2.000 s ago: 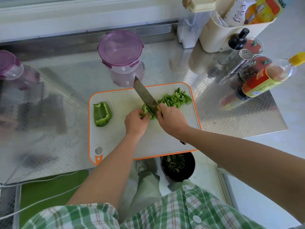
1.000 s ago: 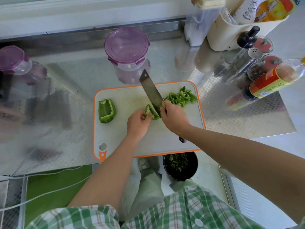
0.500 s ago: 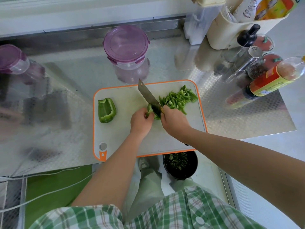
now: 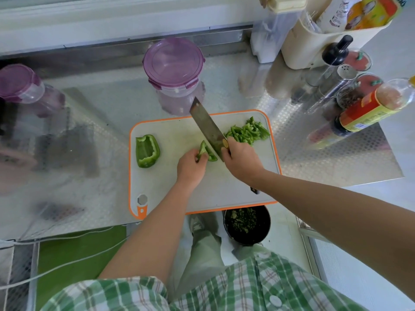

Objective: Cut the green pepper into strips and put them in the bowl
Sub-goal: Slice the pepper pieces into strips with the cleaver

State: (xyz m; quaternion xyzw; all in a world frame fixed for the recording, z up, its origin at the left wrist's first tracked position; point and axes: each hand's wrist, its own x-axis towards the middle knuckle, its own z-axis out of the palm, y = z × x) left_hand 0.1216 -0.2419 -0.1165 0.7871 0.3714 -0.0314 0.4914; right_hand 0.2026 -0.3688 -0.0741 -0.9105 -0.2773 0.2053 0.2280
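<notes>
Lifted since half a second ago, the knife (image 4: 207, 129) is held tilted above the pepper, its tip reaching over the far edge of the cutting board (image 4: 170, 189). On the board's left an uncut pepper half (image 4: 147, 153) is left lying. Near the middle a smaller pepper piece (image 4: 207, 151) is pinched by the curled fingers of the left hand (image 4: 190, 167), just beside the blade. The knife handle is gripped by the right hand (image 4: 241, 161). At the far right corner a pile of cut strips (image 4: 248, 131) is gathered.

The task is judged about half done: more slicing and the whole transfer remain. A dark bowl (image 4: 268, 223) with green bits inside is seen past the board's near edge, lower than the worktop (image 4: 101, 104). Two purple-lidded containers (image 4: 173, 63) on the far side and bottles (image 4: 368, 108) on the right are set off the board. Nothing is seen blocking the way.
</notes>
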